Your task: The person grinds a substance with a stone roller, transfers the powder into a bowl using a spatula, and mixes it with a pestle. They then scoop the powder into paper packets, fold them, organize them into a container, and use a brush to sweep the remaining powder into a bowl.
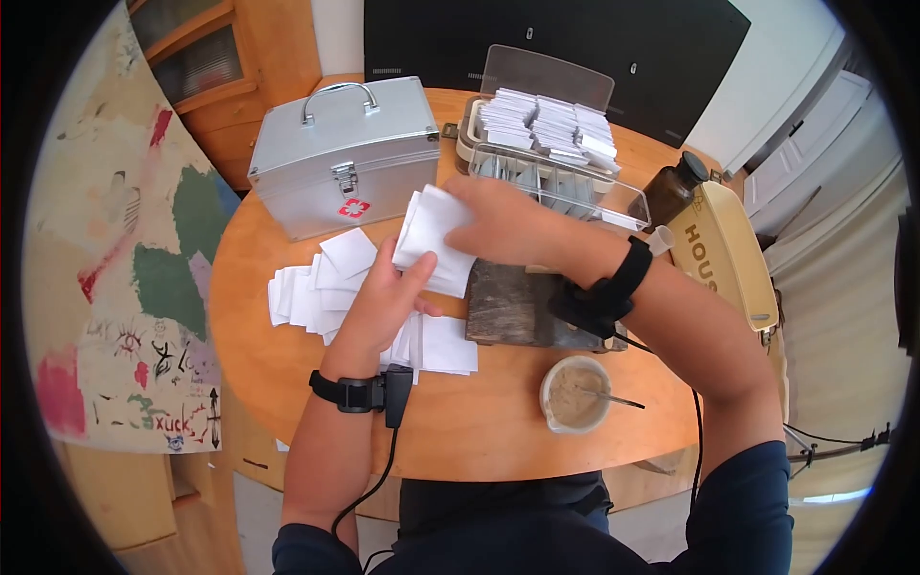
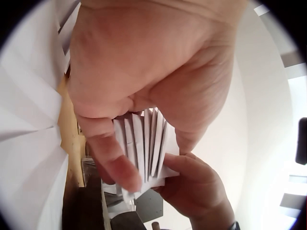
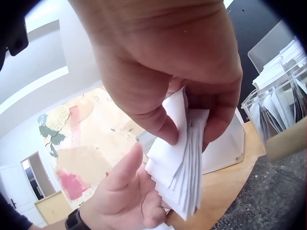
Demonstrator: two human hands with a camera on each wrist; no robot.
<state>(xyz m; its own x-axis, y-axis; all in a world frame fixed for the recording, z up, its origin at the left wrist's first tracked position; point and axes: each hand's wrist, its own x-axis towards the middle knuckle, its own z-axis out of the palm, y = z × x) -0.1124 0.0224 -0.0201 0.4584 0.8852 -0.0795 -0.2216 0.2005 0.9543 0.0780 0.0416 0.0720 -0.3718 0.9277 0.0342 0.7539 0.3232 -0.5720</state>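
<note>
Between my two hands is a small stack of folded white paper packets, raised over the table. The left hand holds it from the lower left, its thumb across the front packet. From the upper right, the right hand pinches the stack between thumb and fingers. In the left wrist view the packet edges fan out side by side between the left thumb and fingers. The right wrist view has the right thumb flat against the nearest packet. More white packets lie in a loose pile beneath the left hand.
A silver case stands at the back left. Behind the right hand, a clear-lidded box holds rows of packets. A dark wooden board, a bowl of pale powder with a utensil, a dark bottle and a yellow tray occupy the right.
</note>
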